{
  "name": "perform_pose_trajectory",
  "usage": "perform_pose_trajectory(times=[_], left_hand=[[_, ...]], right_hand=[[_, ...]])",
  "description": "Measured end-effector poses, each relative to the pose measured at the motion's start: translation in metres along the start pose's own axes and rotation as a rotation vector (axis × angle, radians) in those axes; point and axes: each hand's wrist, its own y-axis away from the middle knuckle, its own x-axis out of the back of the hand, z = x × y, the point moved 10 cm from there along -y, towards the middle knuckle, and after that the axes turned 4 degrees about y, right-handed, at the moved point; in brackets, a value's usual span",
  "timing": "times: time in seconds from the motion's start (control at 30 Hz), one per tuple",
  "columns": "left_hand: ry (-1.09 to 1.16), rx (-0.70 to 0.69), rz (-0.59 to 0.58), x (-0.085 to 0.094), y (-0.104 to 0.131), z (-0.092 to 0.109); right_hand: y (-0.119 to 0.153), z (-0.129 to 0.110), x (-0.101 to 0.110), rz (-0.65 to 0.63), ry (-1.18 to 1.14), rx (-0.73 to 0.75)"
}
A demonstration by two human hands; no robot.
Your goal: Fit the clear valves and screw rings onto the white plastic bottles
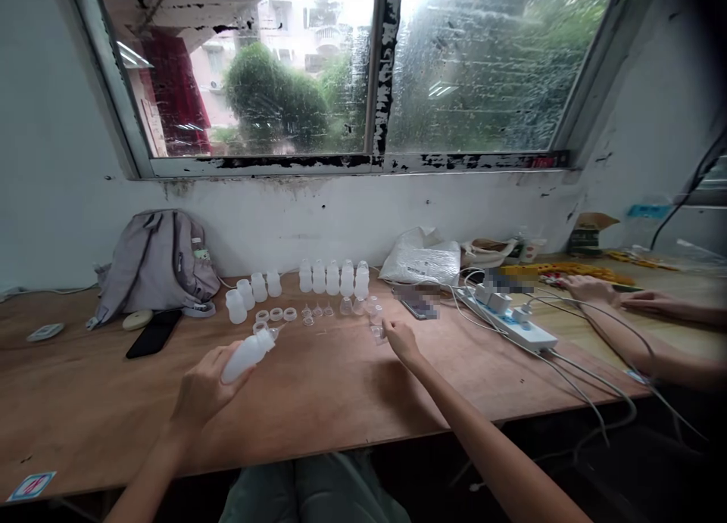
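Note:
My left hand [207,379] is wrapped around a translucent baby bottle [250,356], tilted up to the right with a collar and nipple on top. Closed at the fingertips, my right hand [402,343] pinches a clear bottle cap [378,334] low over the table. More clear caps [346,306] stand just beyond it. Several loose nipples [318,311] and white collar rings [276,314] lie in the middle. Behind the rings are several open bottles [236,306]. A row of capped bottles [334,278] stands upright towards the wall.
A grey backpack [156,262] and a black phone [153,334] lie at left. At right are another phone [419,305], a plastic-wrapped package [423,258] and a power strip [511,322] with trailing cables. Another person's arms [619,319] rest at the far right.

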Motion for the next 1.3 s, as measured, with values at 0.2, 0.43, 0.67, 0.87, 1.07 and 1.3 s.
perform_pose_trajectory(times=[0.2, 0.43, 0.67, 0.87, 1.07, 1.3], left_hand=[[0.368, 0.394, -0.063, -0.059, 0.004, -0.05], [0.631, 0.603, -0.021, -0.116, -0.005, -0.047], [0.718, 0.629, 0.063, -0.113, 0.0, -0.053], [0.726, 0.627, 0.006, -0.119, -0.002, -0.052], [0.754, 0.658, 0.035, -0.121, 0.0, -0.06], [0.737, 0.646, 0.053, -0.121, -0.001, -0.059]], right_hand=[[0.01, -0.003, -0.024, -0.107, 0.301, 0.03], [0.002, -0.007, -0.032, -0.069, 0.192, -0.032], [0.031, -0.02, -0.047, -0.114, 0.313, 0.158], [0.035, -0.046, -0.067, -0.155, 0.386, 0.406], [0.009, -0.035, -0.074, -0.109, 0.413, 0.382], [-0.008, -0.026, -0.075, -0.089, 0.361, 0.36]])
